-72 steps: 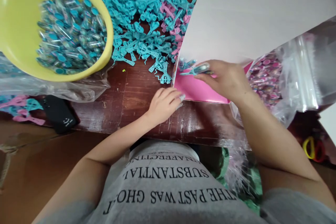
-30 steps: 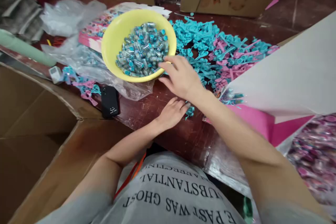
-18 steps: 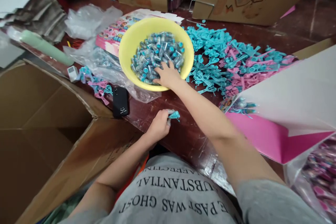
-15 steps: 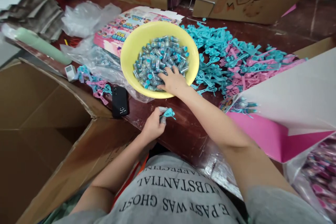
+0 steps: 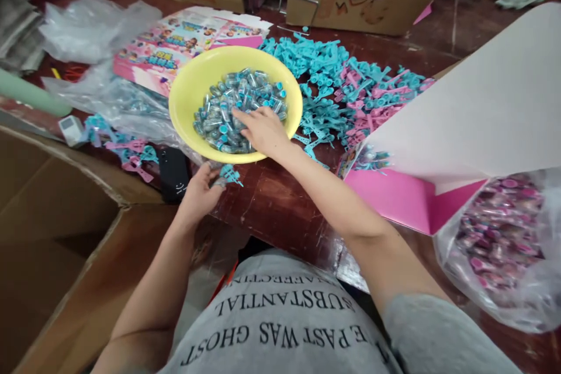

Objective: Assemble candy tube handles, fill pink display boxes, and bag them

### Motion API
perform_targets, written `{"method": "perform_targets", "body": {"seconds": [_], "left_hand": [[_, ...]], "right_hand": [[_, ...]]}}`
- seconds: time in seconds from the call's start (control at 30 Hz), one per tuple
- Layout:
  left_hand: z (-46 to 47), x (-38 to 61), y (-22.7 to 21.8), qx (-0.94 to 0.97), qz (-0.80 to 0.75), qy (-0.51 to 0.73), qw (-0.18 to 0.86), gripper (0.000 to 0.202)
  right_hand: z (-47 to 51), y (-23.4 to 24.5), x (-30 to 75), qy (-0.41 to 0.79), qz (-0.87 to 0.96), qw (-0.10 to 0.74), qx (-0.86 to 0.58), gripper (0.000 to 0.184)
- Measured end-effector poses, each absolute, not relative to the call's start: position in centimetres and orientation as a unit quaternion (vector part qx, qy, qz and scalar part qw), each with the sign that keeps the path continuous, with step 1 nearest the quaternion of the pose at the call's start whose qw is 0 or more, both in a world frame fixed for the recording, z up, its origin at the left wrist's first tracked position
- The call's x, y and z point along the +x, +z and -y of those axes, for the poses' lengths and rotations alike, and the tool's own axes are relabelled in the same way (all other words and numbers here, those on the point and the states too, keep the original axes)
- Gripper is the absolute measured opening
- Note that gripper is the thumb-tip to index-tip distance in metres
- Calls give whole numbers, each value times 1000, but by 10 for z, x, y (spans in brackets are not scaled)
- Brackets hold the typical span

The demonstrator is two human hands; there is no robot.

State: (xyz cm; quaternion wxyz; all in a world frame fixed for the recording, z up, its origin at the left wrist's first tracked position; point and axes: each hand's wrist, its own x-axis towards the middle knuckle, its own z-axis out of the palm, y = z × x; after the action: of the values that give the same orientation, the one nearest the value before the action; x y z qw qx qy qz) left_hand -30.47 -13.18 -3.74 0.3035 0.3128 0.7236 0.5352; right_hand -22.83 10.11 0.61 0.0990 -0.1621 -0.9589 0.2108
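My left hand [image 5: 202,194] is closed around small clear plastic tubes, with lacy blue plastic pieces [image 5: 231,174] sticking out beyond the fingers. It sits just below the near rim of a yellow bowl [image 5: 179,96]. Many small clear tubes with blue caps [image 5: 222,106] fill the bottom of that bowl. Reaching over the bowl's right side, my right hand [image 5: 264,128] rests its fingertips among the tubes, fingers apart. Whether a tube lies under those fingers is hidden.
Blue and pink plastic pieces [image 5: 326,96] are heaped right of the bowl. A white and pink box [image 5: 385,198] and a bag of pink-capped items [image 5: 499,239] stand to the right. A black phone [image 5: 173,174] lies left, near an open carton [image 5: 56,198].
The view has shifted to the right, so things appear further left. My left hand has moved left, closer to the phone and bowl. My right hand has shifted slightly within the bowl.
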Motion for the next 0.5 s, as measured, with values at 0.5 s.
{"method": "perform_targets", "body": {"seconds": [0.5], "left_hand": [[110,-220,-13,258,-618,538,511,30]], "right_hand": [[-50,-7,-40,574,790,181,-116,28]]}}
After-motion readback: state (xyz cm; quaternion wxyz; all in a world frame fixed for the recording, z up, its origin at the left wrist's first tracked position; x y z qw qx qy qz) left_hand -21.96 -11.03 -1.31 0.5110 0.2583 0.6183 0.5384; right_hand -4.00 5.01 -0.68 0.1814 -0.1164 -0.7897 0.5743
